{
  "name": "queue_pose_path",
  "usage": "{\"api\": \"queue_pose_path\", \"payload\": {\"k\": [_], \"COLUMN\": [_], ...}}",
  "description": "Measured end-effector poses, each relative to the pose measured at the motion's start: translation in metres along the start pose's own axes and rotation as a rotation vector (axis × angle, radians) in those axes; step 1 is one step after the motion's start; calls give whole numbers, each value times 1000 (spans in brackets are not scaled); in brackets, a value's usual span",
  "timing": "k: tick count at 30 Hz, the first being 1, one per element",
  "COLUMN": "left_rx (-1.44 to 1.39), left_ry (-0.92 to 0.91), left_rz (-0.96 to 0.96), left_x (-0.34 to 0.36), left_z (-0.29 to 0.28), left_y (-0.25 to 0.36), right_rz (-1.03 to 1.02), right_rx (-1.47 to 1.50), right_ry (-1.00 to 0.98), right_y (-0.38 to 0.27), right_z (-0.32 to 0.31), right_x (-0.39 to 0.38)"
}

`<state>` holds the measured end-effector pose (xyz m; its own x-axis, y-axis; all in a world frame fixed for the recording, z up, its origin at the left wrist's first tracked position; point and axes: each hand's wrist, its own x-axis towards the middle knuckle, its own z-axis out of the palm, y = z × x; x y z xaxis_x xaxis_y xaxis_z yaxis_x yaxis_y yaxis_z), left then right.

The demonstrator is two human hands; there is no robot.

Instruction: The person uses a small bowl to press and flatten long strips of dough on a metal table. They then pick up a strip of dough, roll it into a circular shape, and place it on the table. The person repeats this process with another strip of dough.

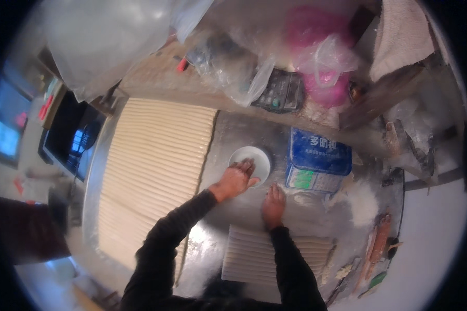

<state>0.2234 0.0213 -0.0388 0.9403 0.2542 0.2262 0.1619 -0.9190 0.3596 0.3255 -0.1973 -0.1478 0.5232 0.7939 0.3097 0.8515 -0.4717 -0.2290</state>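
My left hand (pixel 235 180) reaches over a small white bowl (pixel 263 163), its fingertips inside the rim and its thumb spread out at the near side. What lies under the fingers in the bowl is hidden. Just right of and nearer than the bowl, my right hand (pixel 273 207) is low over the metal tabletop (pixel 207 233), fingers stretched forward, holding nothing I can see. Long rows of pale dough strips (pixel 150 176) lie side by side on the left. A smaller batch of dough strips (pixel 249 256) lies in front, partly under my right forearm.
A blue box (pixel 319 160) stands right of the bowl. White flour (pixel 362 202) is scattered beyond it. Tools (pixel 376 243) line the right edge. A ledge behind bears a dusty calculator (pixel 279 92), clear plastic bags (pixel 228 72) and a pink bag (pixel 324 88).
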Motion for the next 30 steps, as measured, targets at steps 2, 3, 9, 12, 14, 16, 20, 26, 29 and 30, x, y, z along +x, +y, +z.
{"api": "queue_pose_path", "payload": {"k": [2, 3, 9, 12, 14, 16, 20, 26, 29, 30], "left_rx": [0, 1, -147, -194, -33, 214, 371, 217, 307, 415], "left_ry": [-137, -178, 32, 234, 321, 251, 173, 140, 113, 117], "left_rz": [-42, -75, -172, -312, -346, -371, -375, -433, -434, -399], "left_x": [6, 5, -11, -21, -25, -28, 37, 118, 92, 73], "left_z": [21, 23, -17, -48, -42, -8, 11, 10, 10, 14], "left_y": [-2, -5, -9, -28, -63, -113, -166, -213, -211, -205], "right_rz": [23, 53, 26, 1, -29, -61, 26, 61, 13, 10], "right_rx": [2, 34, 45, 85, 81, 79, 34, -55, -59, -54], "right_ry": [-19, -49, -20, 2, 41, 80, -53, -157, -138, -147], "right_y": [-2, -7, -12, -16, -14, -10, -13, -18, -20, -19], "right_z": [-3, -4, -14, -23, -20, -11, -12, -18, -20, -19], "right_x": [3, 7, 13, 20, 15, 10, 19, 24, 24, 25]}}
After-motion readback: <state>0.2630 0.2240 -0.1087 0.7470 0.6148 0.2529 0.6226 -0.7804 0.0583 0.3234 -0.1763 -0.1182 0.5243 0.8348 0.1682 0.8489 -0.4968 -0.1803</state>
